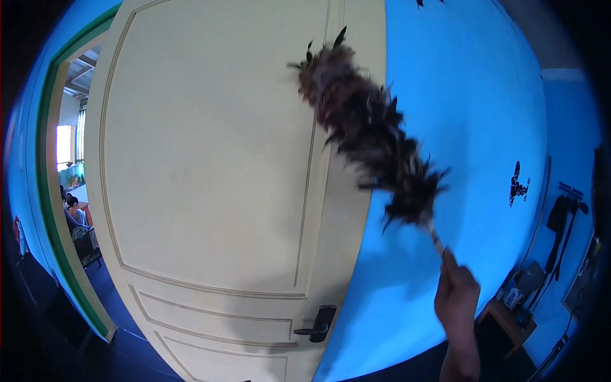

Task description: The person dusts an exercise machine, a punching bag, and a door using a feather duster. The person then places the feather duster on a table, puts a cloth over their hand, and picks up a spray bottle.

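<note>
My right hand (456, 290) is closed around the thin handle of a feather duster (375, 130), at the lower right of the head view. The duster's dark brown and black feathers slant up and to the left, in front of the right edge of a cream door (210, 146). Whether the feathers touch the door cannot be made out. Below them, the door carries a black lever handle (323, 323). My left hand does not show.
A bright blue wall (445, 210) stands right of the door. Items hang at the far right above a small wooden table (512, 321). On the left, a green-edged doorway (48, 159) shows another room, with a person (73, 204) partly visible.
</note>
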A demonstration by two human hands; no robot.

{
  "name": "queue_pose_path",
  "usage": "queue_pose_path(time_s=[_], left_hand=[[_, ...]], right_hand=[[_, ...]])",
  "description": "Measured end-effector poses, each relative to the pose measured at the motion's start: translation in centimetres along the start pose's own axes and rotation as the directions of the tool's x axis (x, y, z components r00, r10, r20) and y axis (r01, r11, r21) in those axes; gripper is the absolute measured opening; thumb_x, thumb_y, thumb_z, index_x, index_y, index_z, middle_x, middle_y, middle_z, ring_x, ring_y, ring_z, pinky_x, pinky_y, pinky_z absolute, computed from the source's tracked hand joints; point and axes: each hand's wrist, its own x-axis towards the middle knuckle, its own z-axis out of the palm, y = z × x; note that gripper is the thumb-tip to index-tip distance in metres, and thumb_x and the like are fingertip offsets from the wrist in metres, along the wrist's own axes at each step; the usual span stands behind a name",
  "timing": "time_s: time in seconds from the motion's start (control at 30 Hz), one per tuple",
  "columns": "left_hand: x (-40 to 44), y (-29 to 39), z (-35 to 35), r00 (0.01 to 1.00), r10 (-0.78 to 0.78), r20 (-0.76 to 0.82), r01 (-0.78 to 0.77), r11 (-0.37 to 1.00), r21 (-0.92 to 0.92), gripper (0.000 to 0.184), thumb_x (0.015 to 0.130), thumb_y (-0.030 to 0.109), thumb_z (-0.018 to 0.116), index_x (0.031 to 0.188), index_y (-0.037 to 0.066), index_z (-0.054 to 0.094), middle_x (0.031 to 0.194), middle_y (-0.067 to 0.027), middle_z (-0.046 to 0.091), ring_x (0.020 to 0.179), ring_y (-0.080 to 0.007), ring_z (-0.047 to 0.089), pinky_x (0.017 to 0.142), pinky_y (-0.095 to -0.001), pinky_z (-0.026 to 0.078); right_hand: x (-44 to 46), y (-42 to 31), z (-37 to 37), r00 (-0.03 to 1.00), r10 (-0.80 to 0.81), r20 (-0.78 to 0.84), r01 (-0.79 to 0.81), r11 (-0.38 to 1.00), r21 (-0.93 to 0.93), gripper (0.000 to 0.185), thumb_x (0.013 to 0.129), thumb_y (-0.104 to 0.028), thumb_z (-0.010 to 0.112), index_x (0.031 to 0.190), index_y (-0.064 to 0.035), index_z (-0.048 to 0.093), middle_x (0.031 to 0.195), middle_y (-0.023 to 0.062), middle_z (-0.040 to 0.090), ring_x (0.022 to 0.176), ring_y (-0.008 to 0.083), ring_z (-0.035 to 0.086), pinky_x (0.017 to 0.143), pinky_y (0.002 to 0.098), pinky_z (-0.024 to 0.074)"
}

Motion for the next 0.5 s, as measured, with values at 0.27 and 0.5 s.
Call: queue_pose_path(time_s=[0.27, 0.5], left_hand=[[-1.3, 0.9, -1.0, 0.978, -0.196, 0.079, 0.203, 0.975, -0.094, 0.061, 0.074, 0.035, 0.074, 0.12, 0.0, 0.055, 0.098, -0.0179, 0.066, 0.078, -0.0225, 0.065, 0.069, -0.0319, 0.052], [-1.6, 1.1, -1.3, 0.972, -0.183, 0.149, 0.173, 0.982, 0.078, 0.048, 0.077, 0.038, 0.068, 0.112, 0.006, 0.06, 0.105, -0.0135, 0.064, 0.103, -0.0292, 0.059, 0.087, -0.0384, 0.047]], right_hand=[[-19.7, 2.4, 6.7, 0.947, 0.124, 0.295, -0.195, 0.954, 0.227, 0.023, 0.089, -0.009, 0.051, 0.107, 0.0014, 0.06, 0.066, 0.0121, 0.054, 0.054, 0.0252, 0.052, 0.049, 0.0352, 0.0425], [-34.6, 3.9, 7.5, 0.791, 0.199, 0.579, -0.364, 0.914, 0.182, 0.039, 0.086, -0.023, 0.058, 0.12, -0.005, 0.056, 0.088, 0.0176, 0.061, 0.073, 0.0323, 0.061, 0.061, 0.0407, 0.0488]])
